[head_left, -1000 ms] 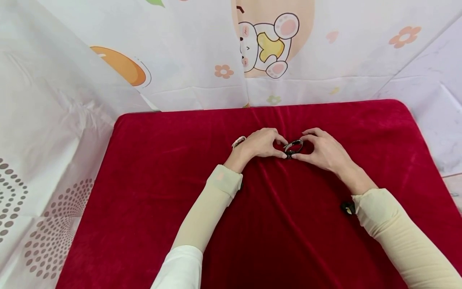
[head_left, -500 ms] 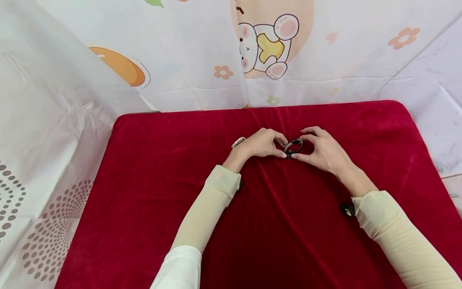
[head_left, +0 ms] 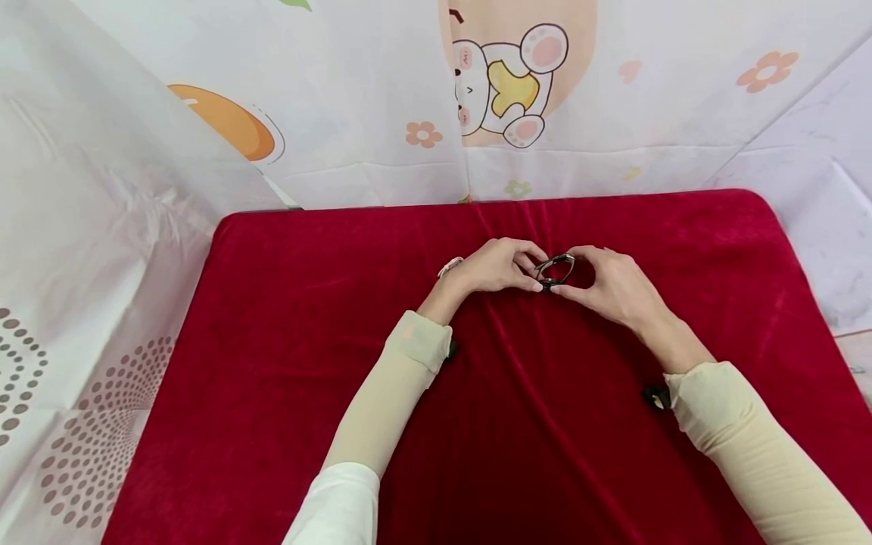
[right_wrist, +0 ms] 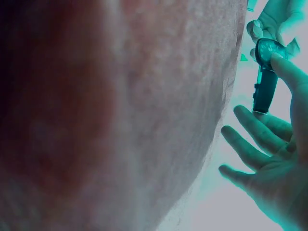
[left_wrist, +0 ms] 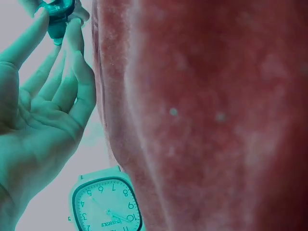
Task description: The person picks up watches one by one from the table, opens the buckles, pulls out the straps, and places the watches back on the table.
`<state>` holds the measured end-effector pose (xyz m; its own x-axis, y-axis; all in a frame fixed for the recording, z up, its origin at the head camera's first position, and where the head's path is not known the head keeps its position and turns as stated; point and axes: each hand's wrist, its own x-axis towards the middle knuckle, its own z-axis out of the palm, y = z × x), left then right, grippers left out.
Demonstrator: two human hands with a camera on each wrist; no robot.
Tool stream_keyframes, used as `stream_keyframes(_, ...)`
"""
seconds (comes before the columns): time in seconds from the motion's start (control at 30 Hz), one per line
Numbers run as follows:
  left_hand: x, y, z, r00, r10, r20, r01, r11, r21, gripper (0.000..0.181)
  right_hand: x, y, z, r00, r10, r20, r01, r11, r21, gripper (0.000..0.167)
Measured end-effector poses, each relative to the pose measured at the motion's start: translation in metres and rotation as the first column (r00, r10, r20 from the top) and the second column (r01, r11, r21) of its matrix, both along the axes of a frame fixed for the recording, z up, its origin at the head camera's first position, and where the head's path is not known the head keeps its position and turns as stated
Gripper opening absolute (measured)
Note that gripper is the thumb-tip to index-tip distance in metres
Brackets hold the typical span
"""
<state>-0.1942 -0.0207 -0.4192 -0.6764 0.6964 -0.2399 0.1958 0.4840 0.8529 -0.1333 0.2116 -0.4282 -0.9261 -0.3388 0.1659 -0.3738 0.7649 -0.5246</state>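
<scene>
A dark wristwatch with its strap forming a loop (head_left: 557,260) is between the two hands above the red cloth. My left hand (head_left: 502,266) pinches its left side with thumb and fingers; in the left wrist view the left hand (left_wrist: 53,110) has its fingertips at the dark watch (left_wrist: 58,21). From the right, my right hand (head_left: 616,288) holds the watch with thumb and index finger. In the right wrist view the right hand's (right_wrist: 274,159) thumb lies on the watch face (right_wrist: 267,52), its strap pointing down to the fingers, the others spread.
A red velvet cloth (head_left: 286,318) with creases covers the table. Behind it hangs a white curtain (head_left: 354,98) with cartoon prints. A light-coloured watch (head_left: 450,266) is on the left wrist, its face (left_wrist: 108,207) numbered. Small dark devices (head_left: 657,396) sit by the sleeve cuffs.
Both hands have lifted slightly with the watch between them. The right index finger has moved onto the upper part of the strap loop, and the loop looks somewhat tilted.
</scene>
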Motion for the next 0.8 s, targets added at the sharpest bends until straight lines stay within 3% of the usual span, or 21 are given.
stream_keyframes(0.13, 0.0001, -0.0005, 0.0018, 0.998, 0.026, 0.058, -0.029, 0.999, 0.045, 0.044, 0.0002, -0.0008, 0.0021, 1.0, -0.021, 0.002, 0.021, 1.0, -0.007, 0.053)
stream_keyframes(0.53, 0.0008, -0.0004, 0.0042, 0.992, 0.092, 0.086, -0.102, 0.988, 0.119, 0.033, 0.0027, -0.0028, 0.0028, 0.999, -0.04, 0.014, 0.042, 0.995, -0.087, 0.054)
stream_keyframes(0.8, 0.0, 0.0023, 0.0028, 0.988, 0.152, -0.002, -0.15, 0.978, 0.143, 0.029, 0.0039, -0.0041, 0.0026, 0.999, -0.037, -0.009, 0.035, 0.991, -0.129, 0.062)
